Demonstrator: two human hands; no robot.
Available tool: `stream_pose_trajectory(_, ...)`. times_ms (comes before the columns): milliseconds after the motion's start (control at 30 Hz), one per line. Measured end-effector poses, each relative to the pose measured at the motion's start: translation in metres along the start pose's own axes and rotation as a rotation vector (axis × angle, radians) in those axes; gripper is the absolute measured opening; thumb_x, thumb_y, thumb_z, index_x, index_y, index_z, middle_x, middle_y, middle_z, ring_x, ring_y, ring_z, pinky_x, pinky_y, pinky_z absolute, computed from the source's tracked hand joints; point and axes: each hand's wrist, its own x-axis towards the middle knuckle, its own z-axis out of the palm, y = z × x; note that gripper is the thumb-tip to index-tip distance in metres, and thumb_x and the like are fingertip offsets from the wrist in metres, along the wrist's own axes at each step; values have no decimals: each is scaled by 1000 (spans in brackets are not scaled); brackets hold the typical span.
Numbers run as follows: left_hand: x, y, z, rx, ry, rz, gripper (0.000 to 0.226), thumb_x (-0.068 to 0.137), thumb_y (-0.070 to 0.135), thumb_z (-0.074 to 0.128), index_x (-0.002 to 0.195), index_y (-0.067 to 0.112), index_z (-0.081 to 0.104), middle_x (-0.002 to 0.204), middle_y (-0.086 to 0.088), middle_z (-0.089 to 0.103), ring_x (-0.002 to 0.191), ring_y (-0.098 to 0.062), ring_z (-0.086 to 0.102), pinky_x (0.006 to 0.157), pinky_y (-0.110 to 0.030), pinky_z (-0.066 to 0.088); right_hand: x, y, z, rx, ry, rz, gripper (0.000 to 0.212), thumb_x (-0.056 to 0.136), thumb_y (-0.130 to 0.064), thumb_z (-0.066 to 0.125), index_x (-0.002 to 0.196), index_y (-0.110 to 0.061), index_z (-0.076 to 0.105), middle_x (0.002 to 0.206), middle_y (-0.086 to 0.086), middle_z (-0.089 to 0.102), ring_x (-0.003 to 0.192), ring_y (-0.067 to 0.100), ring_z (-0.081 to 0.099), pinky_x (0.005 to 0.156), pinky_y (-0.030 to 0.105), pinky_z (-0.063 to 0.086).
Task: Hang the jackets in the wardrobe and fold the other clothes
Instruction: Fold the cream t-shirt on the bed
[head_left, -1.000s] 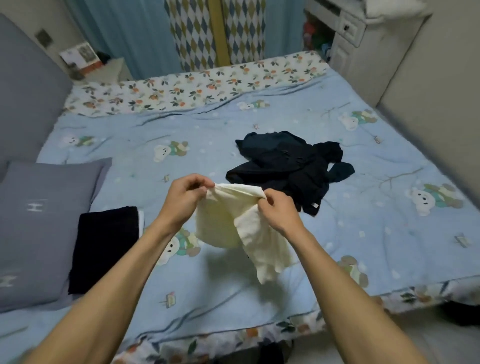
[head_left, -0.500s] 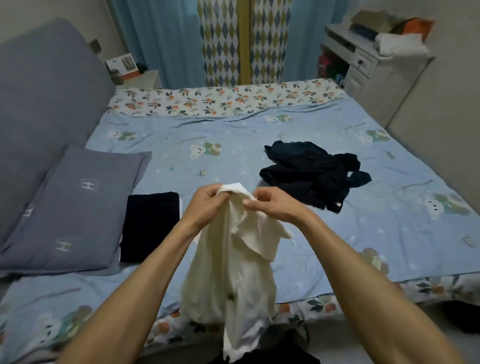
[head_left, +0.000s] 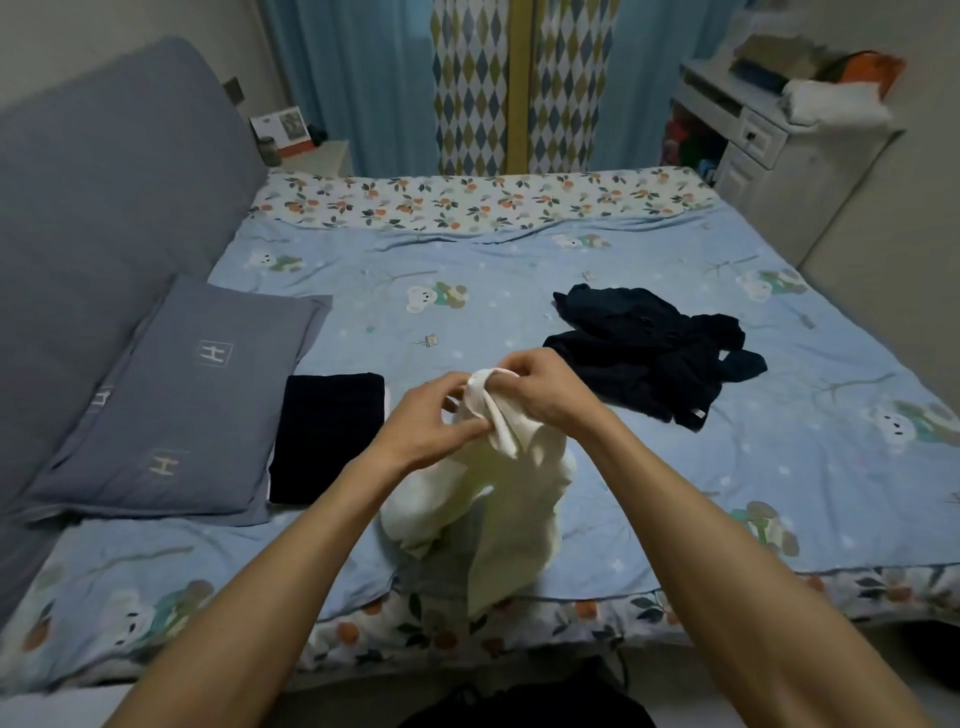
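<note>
Left hand (head_left: 431, 421), right hand (head_left: 540, 392) pinch cream garment (head_left: 498, 483).

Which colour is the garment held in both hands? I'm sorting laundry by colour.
Cream, a pale off-white; the garment shows best in the head view.

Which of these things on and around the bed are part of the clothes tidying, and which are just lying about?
Part of the job:
cream garment, held by left hand and right hand
crumpled dark clothes
folded black garment

Lying about:
grey pillow
white cabinet
curtains
</note>
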Motion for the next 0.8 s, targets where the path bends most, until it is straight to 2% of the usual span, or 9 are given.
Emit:
stream_pose_trajectory(67, 5, 2, 1, -72, 168, -50, 11, 86, 24, 62, 90, 17, 70, 84, -2, 70, 78, -15, 63, 75, -40, 52, 1, -4, 1, 104, -9, 13, 15, 86, -31, 71, 88, -16, 73, 76, -3, 66, 63, 1, 56, 61, 19, 43)
stream_pose_trajectory(100, 7, 1, -1, -213, 225, -139, 11, 89, 15, 61, 85, 16, 71, 83, -6, 71, 77, -17, 63, 75, -42, 53, -1, -2, 0, 169, -31, 30, 22, 86, -36, 73, 96, -17, 73, 85, 0, 68, 73, 4, 61, 68, 22, 46)
stream_pose_trajectory(233, 6, -2, -14, -909, 250, -409, 23, 89, -1, 55, 91, 13, 73, 87, -9, 73, 81, -23, 64, 72, -35, 52, -17, 26, -5, 338, -196, 42, 40, 82, -41, 75, 114, -18, 68, 109, 5, 72, 104, 20, 67, 91, 32, 52)
stream_pose_trajectory(400, 5, 2, -28, -1386, 161, -444, 45, 100, 10, 39, 87, 16, 81, 88, -11, 73, 79, -23, 70, 85, -40, 56, -17, 46, 16, 127, -191, 35, 25, 84, -15, 74, 109, -18, 73, 105, -5, 74, 100, 9, 68, 88, 30, 54)
stream_pose_trajectory(500, 2, -6, -32, -1263, 179, -540, 35, 97, 7, 39, 106, 6, 73, 98, -17, 68, 92, -31, 63, 94, -46, 49, -11, 39, 24, 134, -57, 17, 9, 92, -17, 65, 94, -12, 72, 88, 0, 71, 79, 7, 65, 74, 27, 52)
stream_pose_trajectory(567, 1, -13, -36, -858, 260, -615, 27, 94, 8, 45, 109, 0, 66, 100, -16, 62, 95, -29, 56, 86, -41, 46, -8, 33, 22, 94, -26, 2, 11, 95, -20, 61, 89, -15, 69, 82, -4, 66, 68, -3, 58, 63, 19, 46)
stream_pose_trajectory(633, -2, -15, -39, -481, 217, -486, 19, 91, 16, 54, 104, 8, 66, 102, -6, 63, 94, -20, 57, 77, -29, 43, -5, 26, 20, 43, -56, -34, 13, 96, -22, 59, 87, -18, 68, 82, -3, 65, 66, -1, 55, 59, 17, 43)
stream_pose_trajectory(733, -7, -3, -37, -290, -47, -212, 41, 85, 39, 72, 124, 32, 61, 113, 24, 60, 102, 10, 56, 77, -7, 42, 4, 8, 22, -19, -111, -142, 12, 94, -21, 62, 84, -19, 69, 79, -1, 67, 69, 5, 55, 62, 22, 42)
stream_pose_trajectory(800, -5, 5, -28, -76, -71, -88, 28, 85, 40, 74, 111, 35, 66, 99, 24, 65, 93, 6, 61, 72, -11, 45, 11, -2, 24, -3, -76, -172, 9, 90, -24, 68, 86, -17, 72, 82, 3, 71, 71, 8, 58, 65, 26, 44)
